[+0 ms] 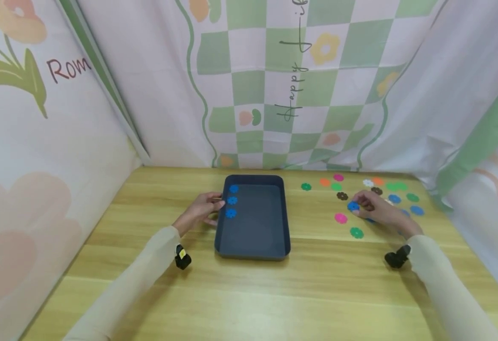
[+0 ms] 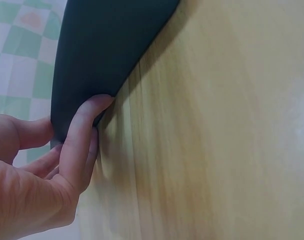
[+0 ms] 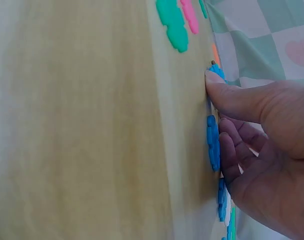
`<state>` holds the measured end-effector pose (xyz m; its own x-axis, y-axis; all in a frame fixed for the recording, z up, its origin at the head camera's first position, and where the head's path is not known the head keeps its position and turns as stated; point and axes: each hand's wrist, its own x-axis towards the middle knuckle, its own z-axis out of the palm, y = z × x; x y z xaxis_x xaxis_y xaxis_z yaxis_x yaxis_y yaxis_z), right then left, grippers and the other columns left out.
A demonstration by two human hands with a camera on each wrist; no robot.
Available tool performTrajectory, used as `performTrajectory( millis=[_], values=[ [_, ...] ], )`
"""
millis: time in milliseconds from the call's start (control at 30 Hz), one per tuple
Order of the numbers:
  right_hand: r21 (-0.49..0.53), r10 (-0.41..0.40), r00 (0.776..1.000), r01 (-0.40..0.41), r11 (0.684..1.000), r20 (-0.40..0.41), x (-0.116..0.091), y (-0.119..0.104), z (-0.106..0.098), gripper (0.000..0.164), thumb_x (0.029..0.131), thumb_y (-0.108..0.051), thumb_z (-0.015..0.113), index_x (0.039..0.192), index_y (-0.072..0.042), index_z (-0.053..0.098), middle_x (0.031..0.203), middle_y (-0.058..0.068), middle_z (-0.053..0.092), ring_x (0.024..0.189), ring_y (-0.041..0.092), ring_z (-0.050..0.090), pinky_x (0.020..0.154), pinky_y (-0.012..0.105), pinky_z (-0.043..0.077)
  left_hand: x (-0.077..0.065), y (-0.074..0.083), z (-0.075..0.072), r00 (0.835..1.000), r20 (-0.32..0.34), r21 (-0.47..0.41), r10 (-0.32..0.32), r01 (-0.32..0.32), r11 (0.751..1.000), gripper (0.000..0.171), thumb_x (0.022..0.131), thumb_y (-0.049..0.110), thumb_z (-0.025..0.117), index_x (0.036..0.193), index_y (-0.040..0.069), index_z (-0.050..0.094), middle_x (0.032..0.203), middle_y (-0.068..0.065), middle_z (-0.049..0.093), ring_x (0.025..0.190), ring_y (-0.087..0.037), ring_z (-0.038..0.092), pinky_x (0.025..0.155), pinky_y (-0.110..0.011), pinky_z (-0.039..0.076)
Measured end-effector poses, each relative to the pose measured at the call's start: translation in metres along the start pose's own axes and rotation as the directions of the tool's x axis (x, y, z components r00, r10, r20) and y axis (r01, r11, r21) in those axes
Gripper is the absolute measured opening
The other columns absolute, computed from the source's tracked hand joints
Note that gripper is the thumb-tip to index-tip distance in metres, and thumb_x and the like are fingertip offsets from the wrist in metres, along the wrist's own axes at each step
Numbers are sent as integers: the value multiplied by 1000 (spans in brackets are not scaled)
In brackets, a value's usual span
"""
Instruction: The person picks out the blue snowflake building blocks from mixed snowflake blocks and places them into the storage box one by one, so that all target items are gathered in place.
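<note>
A dark blue-grey rectangular tray [image 1: 255, 232] lies on the table, with three blue flower-shaped pieces [image 1: 232, 201] in a column along its left inner side. My left hand [image 1: 199, 208] holds the tray's left wall; in the left wrist view the thumb is at the rim and a finger [image 2: 79, 130] reaches its lower edge. Over to the right, my right hand [image 1: 378, 208] pinches a blue flower-shaped piece [image 1: 353, 206] between thumb and fingers. Beneath that hand, in the right wrist view, lies another blue piece [image 3: 213, 144], partly overlapped by the fingers.
Several flower-shaped pieces lie scattered around the right hand, among them a pink one [image 1: 340, 218], a green one [image 1: 357, 232], a brown one [image 1: 342, 195] and a white one [image 1: 368, 183]. A checked curtain [image 1: 283, 94] hangs along the table's back edge.
</note>
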<state>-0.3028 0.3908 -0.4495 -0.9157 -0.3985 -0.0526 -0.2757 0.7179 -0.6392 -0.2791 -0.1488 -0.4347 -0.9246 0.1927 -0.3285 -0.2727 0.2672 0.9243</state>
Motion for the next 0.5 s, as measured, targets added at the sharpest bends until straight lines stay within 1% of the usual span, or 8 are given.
performTrajectory(
  millis=[67,167,333,400,500],
  values=[
    [-11,-2,1000,2,1000,-9,0,-2,2,36,105,-12,65,132,7,50,119,22,59,106,23,56,84,16,49,-1,0,0,1000,-2,-3,3,-3,1000,55,110,14,54,160,1,36,158,-27,43,140,-44,51,84,-45,67],
    [-36,-7,999,5,999,-40,0,-5,5,35,103,-11,68,129,8,54,112,19,62,99,20,58,81,15,49,-1,0,0,1000,1,2,1,-1,1000,55,110,14,55,161,1,36,158,-27,43,139,-45,51,84,-46,67],
    [-59,33,996,-38,998,-88,-1,-8,5,39,102,-17,71,128,8,57,111,19,65,100,22,61,82,13,49,-1,1,-1,1000,10,8,9,-9,1000,57,110,14,55,161,0,35,159,-28,42,138,-44,52,84,-44,67],
    [-60,44,994,-50,997,-104,-1,-11,4,40,102,-20,71,129,7,58,111,20,66,100,26,63,82,18,52,-1,1,-1,1000,12,5,14,-14,1000,56,110,14,54,161,0,34,159,-28,42,138,-44,52,83,-44,67],
    [-64,54,990,-63,996,-128,-2,-15,2,40,104,-23,69,130,6,59,110,20,69,101,31,66,85,33,59,-1,1,0,1000,12,-2,15,-15,1000,56,111,15,54,161,-1,35,158,-28,42,139,-43,52,82,-43,67]
  ],
)
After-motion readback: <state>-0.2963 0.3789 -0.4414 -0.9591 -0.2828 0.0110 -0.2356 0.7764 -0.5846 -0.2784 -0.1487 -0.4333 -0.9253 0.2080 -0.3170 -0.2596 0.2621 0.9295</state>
